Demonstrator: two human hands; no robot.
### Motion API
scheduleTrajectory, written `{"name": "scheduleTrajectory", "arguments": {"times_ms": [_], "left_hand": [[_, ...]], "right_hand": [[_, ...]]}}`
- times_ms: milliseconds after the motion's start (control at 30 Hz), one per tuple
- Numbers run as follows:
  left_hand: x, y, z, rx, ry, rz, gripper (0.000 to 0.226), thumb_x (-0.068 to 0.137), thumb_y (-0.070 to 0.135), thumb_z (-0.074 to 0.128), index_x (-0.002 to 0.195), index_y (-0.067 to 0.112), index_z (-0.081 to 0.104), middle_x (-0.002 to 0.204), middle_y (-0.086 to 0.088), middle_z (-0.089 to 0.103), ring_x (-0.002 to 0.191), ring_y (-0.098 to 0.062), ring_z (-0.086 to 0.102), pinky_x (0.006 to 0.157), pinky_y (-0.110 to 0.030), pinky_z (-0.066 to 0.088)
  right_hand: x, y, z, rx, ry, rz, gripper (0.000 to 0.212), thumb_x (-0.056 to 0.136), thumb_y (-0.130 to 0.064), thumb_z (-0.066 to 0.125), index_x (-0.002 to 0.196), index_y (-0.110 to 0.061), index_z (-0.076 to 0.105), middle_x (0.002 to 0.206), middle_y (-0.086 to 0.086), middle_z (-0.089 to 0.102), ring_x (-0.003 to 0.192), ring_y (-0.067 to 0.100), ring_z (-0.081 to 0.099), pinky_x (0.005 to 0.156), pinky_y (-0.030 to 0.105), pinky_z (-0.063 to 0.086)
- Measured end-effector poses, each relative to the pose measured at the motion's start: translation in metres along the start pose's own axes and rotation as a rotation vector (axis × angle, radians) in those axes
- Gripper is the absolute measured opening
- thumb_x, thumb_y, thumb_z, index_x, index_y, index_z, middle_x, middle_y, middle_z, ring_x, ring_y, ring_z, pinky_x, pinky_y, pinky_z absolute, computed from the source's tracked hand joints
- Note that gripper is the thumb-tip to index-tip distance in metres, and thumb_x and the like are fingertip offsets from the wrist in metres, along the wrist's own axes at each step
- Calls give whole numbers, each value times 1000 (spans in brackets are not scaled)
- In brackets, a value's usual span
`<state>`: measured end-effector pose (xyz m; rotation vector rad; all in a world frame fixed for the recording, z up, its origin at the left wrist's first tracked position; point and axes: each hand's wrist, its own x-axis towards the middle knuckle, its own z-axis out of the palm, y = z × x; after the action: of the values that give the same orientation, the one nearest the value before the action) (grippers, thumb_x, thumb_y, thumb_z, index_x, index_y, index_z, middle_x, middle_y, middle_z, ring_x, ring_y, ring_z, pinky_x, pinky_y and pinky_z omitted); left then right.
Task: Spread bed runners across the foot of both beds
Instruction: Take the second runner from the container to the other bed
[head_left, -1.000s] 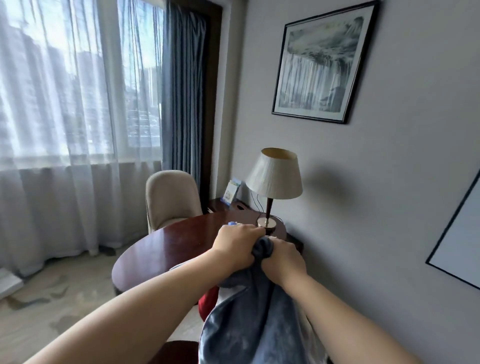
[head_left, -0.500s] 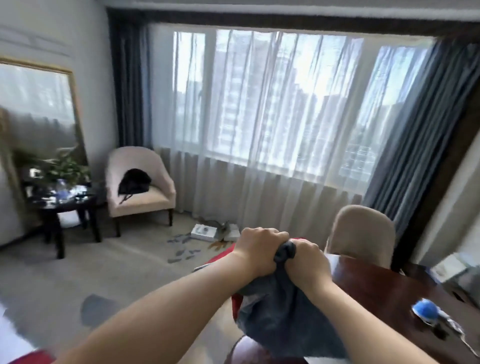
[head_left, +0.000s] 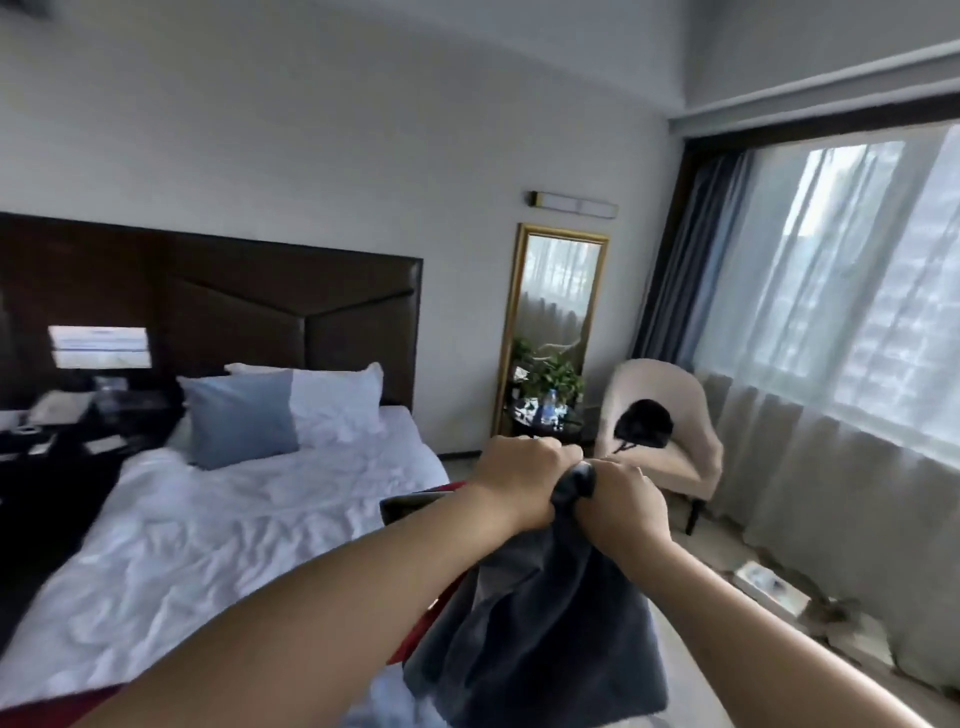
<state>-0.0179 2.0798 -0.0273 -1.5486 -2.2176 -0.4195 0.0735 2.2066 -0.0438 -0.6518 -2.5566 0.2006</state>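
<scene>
Fists of left hand (head_left: 524, 478) and right hand (head_left: 618, 512) clutch blue runner (head_left: 540, 634) beside bed (head_left: 218, 530), armchair (head_left: 691, 415) beyond.

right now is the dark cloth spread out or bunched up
Bunched up: the left hand and right hand grip the top of the cloth together, and the rest hangs in folds.

A tall gold-framed mirror (head_left: 553, 322) stands against the far wall beneath a slim wall light (head_left: 574, 203). Before it, a leafy plant (head_left: 558, 376) and a bottle (head_left: 549, 405) sit on a small dark table (head_left: 540, 427). Just beside, a cream armchair (head_left: 691, 415) holds a black bag (head_left: 644, 423). Sheer curtains (head_left: 831, 364) cover the window on the right.
</scene>
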Motion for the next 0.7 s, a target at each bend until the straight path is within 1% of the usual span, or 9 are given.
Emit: {"name": "scheduleTrajectory", "arguments": {"times_ms": [67, 133, 200, 300, 367, 400, 500, 633, 700], "left_hand": [[-48, -55, -30, 16, 3, -85, 30, 77, 22, 72, 98, 30, 51, 99, 0, 66, 84, -30, 66, 57, -31, 30], [-98, -103, -61, 55, -1, -199, 31, 76, 20, 72, 92, 29, 48, 95, 1, 66, 81, -29, 65, 57, -31, 29], [-150, -146, -92, 123, 10, -328, 28, 76, 20, 71, 97, 26, 53, 96, 2, 66, 83, -28, 66, 61, -32, 33], [-232, -202, -137, 190, 12, -475, 27, 78, 17, 69, 99, 25, 54, 98, -1, 66, 86, -31, 65, 59, -32, 32], [-287, -232, -165, 265, 5, -560, 26, 79, 17, 69, 98, 25, 53, 100, -2, 65, 88, -32, 65, 56, -31, 25], [-314, -246, -179, 303, 5, -599, 26, 80, 18, 69, 100, 25, 54, 101, -2, 65, 89, -32, 65, 57, -31, 26], [-388, -281, -217, 397, -1, -735, 27, 81, 18, 67, 105, 25, 57, 107, -2, 66, 96, -31, 66, 65, -34, 35], [-480, -321, -258, 477, -9, -920, 23, 82, 16, 63, 101, 26, 54, 106, -3, 66, 95, -34, 65, 65, -36, 33], [-529, -339, -278, 541, -17, -999, 26, 82, 15, 64, 104, 25, 54, 107, -2, 66, 95, -33, 65, 66, -35, 34]], "right_hand": [[10, -74, 22, 46, -20, -105, 15, 68, -25, 61, 81, -28, 67, 90, -8, 68, 86, 24, 68, 63, 31, 48], [12, -147, 43, 77, -45, -199, 15, 67, -25, 61, 81, -28, 67, 89, -8, 69, 86, 24, 68, 61, 31, 41], [8, -222, 60, 98, -79, -293, 17, 70, -25, 60, 84, -28, 68, 89, -9, 66, 84, 24, 67, 61, 30, 36], [-6, -331, 82, 212, -158, -405, 10, 73, -24, 59, 74, -34, 58, 82, -10, 57, 77, 21, 61, 64, 28, 40], [-21, -400, 100, 261, -208, -491, 12, 72, -22, 60, 70, -31, 53, 82, -4, 63, 80, 23, 65, 64, 29, 42], [-29, -433, 109, 277, -222, -542, 12, 73, -22, 61, 69, -29, 52, 83, -2, 66, 81, 25, 66, 63, 29, 42], [-56, -529, 128, 308, -282, -660, 3, 75, -25, 62, 74, -26, 59, 83, -3, 67, 81, 23, 68, 62, 29, 45], [-95, -644, 149, 265, -374, -816, 7, 72, -30, 59, 78, -28, 60, 78, -14, 61, 77, 10, 64, 67, 25, 46], [-117, -699, 167, 354, -407, -882, 16, 76, -21, 58, 89, -27, 66, 90, -7, 68, 83, 17, 67, 67, 27, 47]]}}
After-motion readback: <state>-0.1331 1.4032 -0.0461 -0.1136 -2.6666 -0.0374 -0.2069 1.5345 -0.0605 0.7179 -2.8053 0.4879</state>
